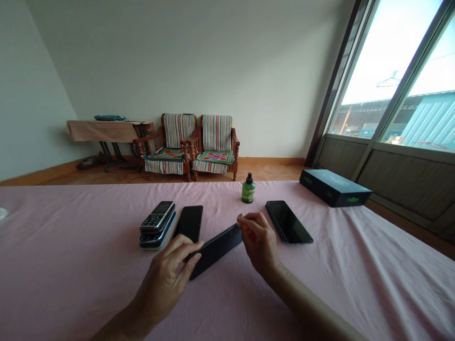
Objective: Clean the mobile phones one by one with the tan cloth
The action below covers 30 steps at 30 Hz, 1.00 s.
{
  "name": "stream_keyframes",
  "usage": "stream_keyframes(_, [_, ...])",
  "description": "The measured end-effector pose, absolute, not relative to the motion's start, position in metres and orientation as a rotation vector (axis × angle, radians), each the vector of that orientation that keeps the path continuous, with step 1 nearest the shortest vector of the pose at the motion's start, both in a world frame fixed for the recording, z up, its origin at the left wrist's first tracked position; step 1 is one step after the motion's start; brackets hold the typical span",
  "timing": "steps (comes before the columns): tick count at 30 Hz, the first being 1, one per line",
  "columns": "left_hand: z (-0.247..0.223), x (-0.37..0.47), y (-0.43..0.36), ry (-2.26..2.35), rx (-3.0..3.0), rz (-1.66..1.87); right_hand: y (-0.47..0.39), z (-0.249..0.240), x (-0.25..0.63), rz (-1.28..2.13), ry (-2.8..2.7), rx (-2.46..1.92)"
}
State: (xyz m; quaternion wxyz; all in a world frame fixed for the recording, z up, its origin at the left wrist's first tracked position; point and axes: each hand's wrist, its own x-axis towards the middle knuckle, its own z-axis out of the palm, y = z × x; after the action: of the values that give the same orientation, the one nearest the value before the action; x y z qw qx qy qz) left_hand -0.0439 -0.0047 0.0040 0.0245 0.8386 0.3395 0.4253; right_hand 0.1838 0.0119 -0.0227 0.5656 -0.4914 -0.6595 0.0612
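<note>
With the left hand (167, 272) pinched on its near left end and the right hand (261, 241) on its far right corner, the tilted dark slab (217, 251), between stacked phones (159, 222) and glossy black device (289, 222), wants light, even pressure.

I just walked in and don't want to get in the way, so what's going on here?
A person holds a dark flat device tilted on edge above the pink cloth. The left hand grips its near end; the right hand is pinched at its far upper corner, though what sits between the fingertips is unclear. A keypad phone tops a stack to the left, beside a flat black phone. Farther back stands a green bottle.
</note>
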Motion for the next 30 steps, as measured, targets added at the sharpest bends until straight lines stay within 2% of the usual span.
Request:
stream_keyframes(5, [0.003, -0.044, -0.006, 1.061, 2.6, 1.351, 0.021, -0.033, 0.201, 0.299, -1.537, -1.418])
stream_keyframes(12, [-0.003, -0.041, -0.011, 1.112, 2.554, 1.422, 0.019, -0.03, 0.208, 0.385, -1.575, -1.423])
stream_keyframes(19, [-0.009, -0.04, -0.004, 1.288, 2.254, 1.48, 0.02, -0.028, 0.206, 0.502, -1.506, -1.363])
stream_keyframes(30, [-0.012, -0.039, -0.006, 1.257, 2.403, 1.46, 0.008, -0.025, 0.217, 0.551, -1.635, -1.611])
